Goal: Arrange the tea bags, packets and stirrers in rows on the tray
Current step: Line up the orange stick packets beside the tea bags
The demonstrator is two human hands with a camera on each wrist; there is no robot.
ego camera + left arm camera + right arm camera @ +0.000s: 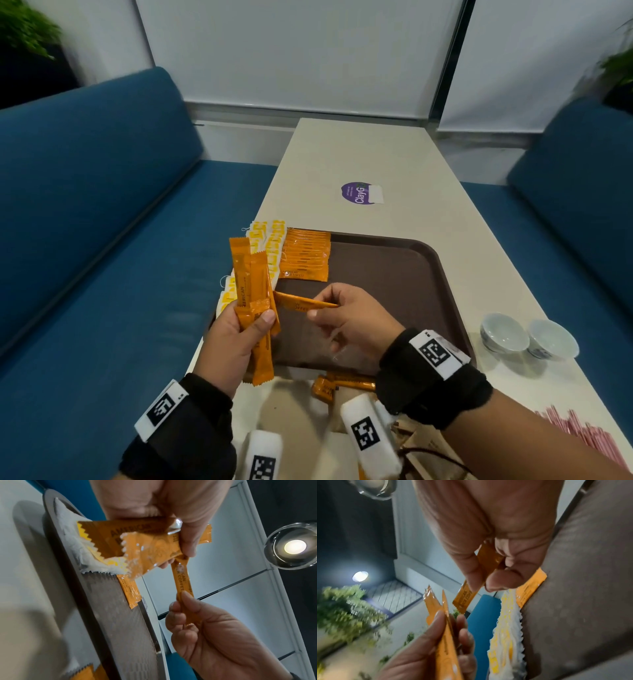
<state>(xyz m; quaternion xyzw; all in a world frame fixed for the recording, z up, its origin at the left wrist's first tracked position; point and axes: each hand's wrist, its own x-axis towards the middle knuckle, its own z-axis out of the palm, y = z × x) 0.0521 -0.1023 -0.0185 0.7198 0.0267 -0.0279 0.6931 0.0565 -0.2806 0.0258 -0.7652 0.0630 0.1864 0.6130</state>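
The right hand (352,318) pinches one orange coffee packet (305,303) between thumb and fingers, above the brown tray (394,274). The left hand (236,339) grips a bundle of orange packets (251,291), fingers curled around. On the tray lie rows of tea bags (269,246) and laid packets (305,255).

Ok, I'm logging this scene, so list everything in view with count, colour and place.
tray: one, brown, on the table.
tea bags: many, white and yellow, rows along the tray's left edge.
coffee packet row: overlapping stack, orange, tray's far left beside the tea bags.
loose packets: a few, orange, table near the tray's front edge.
cups: two, white, table right of the tray.
stirrers: a bundle, pink, table's near right.
sticker: one, purple, far tabletop.
sofas: blue, both sides.
left hand: holds several orange packets.
right hand: pinches one orange packet.
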